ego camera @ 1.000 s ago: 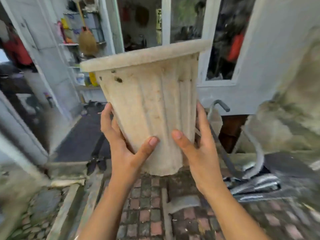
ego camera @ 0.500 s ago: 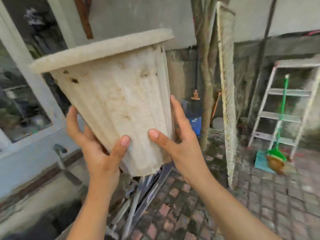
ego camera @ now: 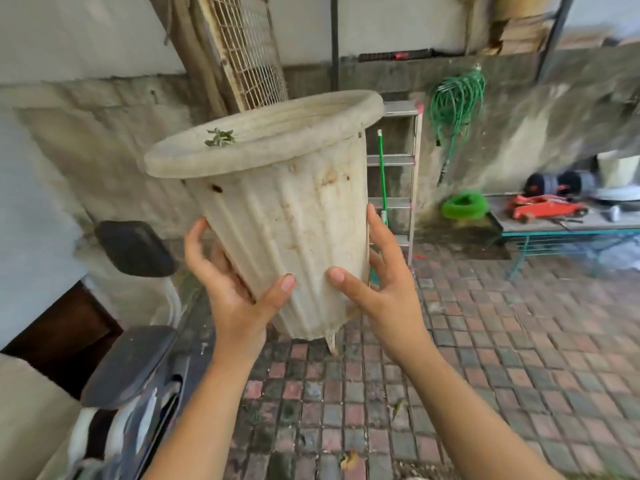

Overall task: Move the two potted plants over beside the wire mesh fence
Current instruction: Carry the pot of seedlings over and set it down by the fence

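Observation:
I hold a tall, dirty white ribbed plant pot (ego camera: 287, 216) in the air at chest height, tilted slightly left. A small green sprig (ego camera: 220, 137) shows above its wide rim. My left hand (ego camera: 235, 289) grips the lower left side of the pot and my right hand (ego camera: 377, 289) grips its lower right side. A wire mesh fence panel (ego camera: 249, 50) in a wooden frame leans against the wall behind the pot. Only one pot is in view.
A motorbike seat and mirror (ego camera: 133, 247) are close at the left. Behind the pot stand a metal stepladder (ego camera: 401, 174) and a green-handled broom (ego camera: 382, 174). A green hose (ego camera: 457, 98) hangs on the wall. A bench (ego camera: 561, 225) with tools is at right. The ground is brick paving (ego camera: 485, 341).
My view has swung right, from the doorway and window to the wall with the mesh fence, ladder and bench. Both hands have kept their grip on the pot throughout.

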`<control>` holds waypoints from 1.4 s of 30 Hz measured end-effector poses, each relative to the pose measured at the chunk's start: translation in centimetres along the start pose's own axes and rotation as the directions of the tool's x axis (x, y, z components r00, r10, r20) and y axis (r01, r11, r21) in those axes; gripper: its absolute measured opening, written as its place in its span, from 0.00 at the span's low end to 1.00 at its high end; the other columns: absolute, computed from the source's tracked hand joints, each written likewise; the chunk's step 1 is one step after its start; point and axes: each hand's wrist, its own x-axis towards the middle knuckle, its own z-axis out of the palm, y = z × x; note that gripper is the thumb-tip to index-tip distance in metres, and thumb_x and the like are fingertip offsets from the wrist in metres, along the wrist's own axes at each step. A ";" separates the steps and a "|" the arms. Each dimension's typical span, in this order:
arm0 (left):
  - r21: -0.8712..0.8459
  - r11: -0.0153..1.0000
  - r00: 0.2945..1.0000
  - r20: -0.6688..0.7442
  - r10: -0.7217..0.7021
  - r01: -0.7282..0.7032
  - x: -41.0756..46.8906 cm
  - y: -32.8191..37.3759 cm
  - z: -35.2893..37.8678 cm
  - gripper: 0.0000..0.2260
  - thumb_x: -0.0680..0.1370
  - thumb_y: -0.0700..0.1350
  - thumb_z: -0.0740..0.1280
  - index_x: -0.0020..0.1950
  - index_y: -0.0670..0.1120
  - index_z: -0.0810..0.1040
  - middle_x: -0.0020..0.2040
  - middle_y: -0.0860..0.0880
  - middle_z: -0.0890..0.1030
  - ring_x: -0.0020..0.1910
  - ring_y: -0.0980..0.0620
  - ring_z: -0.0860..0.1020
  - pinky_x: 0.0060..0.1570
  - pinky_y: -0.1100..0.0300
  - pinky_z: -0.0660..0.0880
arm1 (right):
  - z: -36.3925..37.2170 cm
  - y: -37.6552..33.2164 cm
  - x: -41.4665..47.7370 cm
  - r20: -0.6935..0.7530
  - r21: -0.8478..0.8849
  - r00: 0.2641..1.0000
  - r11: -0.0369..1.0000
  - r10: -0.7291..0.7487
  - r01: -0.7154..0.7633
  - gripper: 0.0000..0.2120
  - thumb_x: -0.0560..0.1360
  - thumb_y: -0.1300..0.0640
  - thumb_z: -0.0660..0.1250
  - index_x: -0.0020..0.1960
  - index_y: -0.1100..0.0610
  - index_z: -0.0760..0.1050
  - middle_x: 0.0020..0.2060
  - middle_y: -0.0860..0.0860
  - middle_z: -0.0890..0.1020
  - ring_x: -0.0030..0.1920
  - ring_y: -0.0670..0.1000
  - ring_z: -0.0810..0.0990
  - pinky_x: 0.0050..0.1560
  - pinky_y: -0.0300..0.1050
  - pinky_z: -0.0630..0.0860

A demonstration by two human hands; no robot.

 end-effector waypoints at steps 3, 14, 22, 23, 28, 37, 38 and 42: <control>-0.043 0.998 0.999 0.010 -0.038 0.038 3.2 -5.1 2.2 0.49 0.66 0.64 0.83 0.76 0.61 0.56 0.75 0.50 0.71 0.73 0.55 0.76 0.70 0.44 0.77 | -2.4 3.1 3.7 -0.022 -0.021 1.000 1.000 -0.001 0.001 0.41 0.67 0.45 0.79 0.75 0.29 0.65 0.78 0.36 0.70 0.76 0.43 0.73 0.74 0.56 0.76; -0.120 0.989 0.988 0.140 -0.067 0.084 17.0 -22.9 11.6 0.43 0.67 0.44 0.76 0.76 0.53 0.57 0.76 0.38 0.69 0.71 0.51 0.77 0.70 0.46 0.76 | -10.1 13.1 20.7 -0.130 -0.090 0.992 0.996 0.005 -0.017 0.43 0.69 0.46 0.78 0.78 0.36 0.62 0.80 0.44 0.69 0.79 0.46 0.71 0.73 0.43 0.76; -0.094 0.980 0.983 0.073 -0.167 0.173 23.0 -33.2 22.0 0.45 0.70 0.65 0.80 0.75 0.59 0.55 0.71 0.58 0.75 0.70 0.56 0.78 0.67 0.58 0.78 | -20.3 20.8 32.5 -0.064 -0.018 0.996 0.997 0.070 -0.071 0.41 0.71 0.59 0.77 0.80 0.47 0.63 0.72 0.35 0.75 0.71 0.37 0.76 0.64 0.31 0.76; -0.073 0.982 0.984 0.043 -0.173 0.176 23.6 -34.8 23.5 0.45 0.69 0.66 0.80 0.75 0.58 0.55 0.72 0.54 0.74 0.70 0.57 0.78 0.67 0.58 0.78 | -21.8 22.3 34.4 -0.046 -0.017 0.997 0.998 0.065 -0.066 0.41 0.71 0.59 0.77 0.80 0.49 0.63 0.74 0.38 0.74 0.72 0.38 0.76 0.64 0.32 0.76; 0.033 0.986 0.979 -0.134 -0.155 0.161 26.7 -41.9 30.6 0.48 0.69 0.64 0.81 0.77 0.58 0.52 0.77 0.49 0.70 0.74 0.55 0.76 0.73 0.47 0.77 | -29.1 29.6 44.4 0.153 0.065 0.983 0.991 0.103 -0.114 0.43 0.68 0.50 0.77 0.79 0.47 0.65 0.75 0.39 0.74 0.74 0.43 0.75 0.67 0.40 0.78; 0.201 0.943 0.905 -0.389 -0.172 0.265 30.5 -51.7 35.4 0.56 0.70 0.50 0.83 0.82 0.51 0.44 0.79 0.51 0.66 0.79 0.53 0.72 0.77 0.37 0.73 | -33.5 38.8 57.4 0.424 0.042 0.889 0.977 0.172 -0.209 0.41 0.67 0.51 0.78 0.77 0.50 0.66 0.78 0.55 0.70 0.78 0.55 0.71 0.70 0.43 0.77; 0.202 0.941 0.896 -0.410 -0.173 0.273 30.7 -52.9 35.5 0.56 0.70 0.52 0.83 0.82 0.53 0.44 0.80 0.49 0.65 0.80 0.52 0.71 0.77 0.38 0.73 | -33.5 40.0 58.3 0.440 0.039 0.881 0.977 0.173 -0.211 0.42 0.67 0.50 0.78 0.77 0.50 0.65 0.78 0.55 0.70 0.78 0.55 0.71 0.71 0.44 0.76; 0.218 0.930 0.880 -0.441 -0.175 0.294 32.0 -58.4 36.0 0.56 0.70 0.54 0.83 0.81 0.53 0.43 0.83 0.38 0.61 0.82 0.46 0.68 0.78 0.39 0.73 | -33.4 44.7 61.2 0.492 0.028 0.842 0.963 0.220 -0.268 0.40 0.70 0.50 0.75 0.78 0.44 0.61 0.76 0.49 0.70 0.75 0.45 0.73 0.66 0.36 0.76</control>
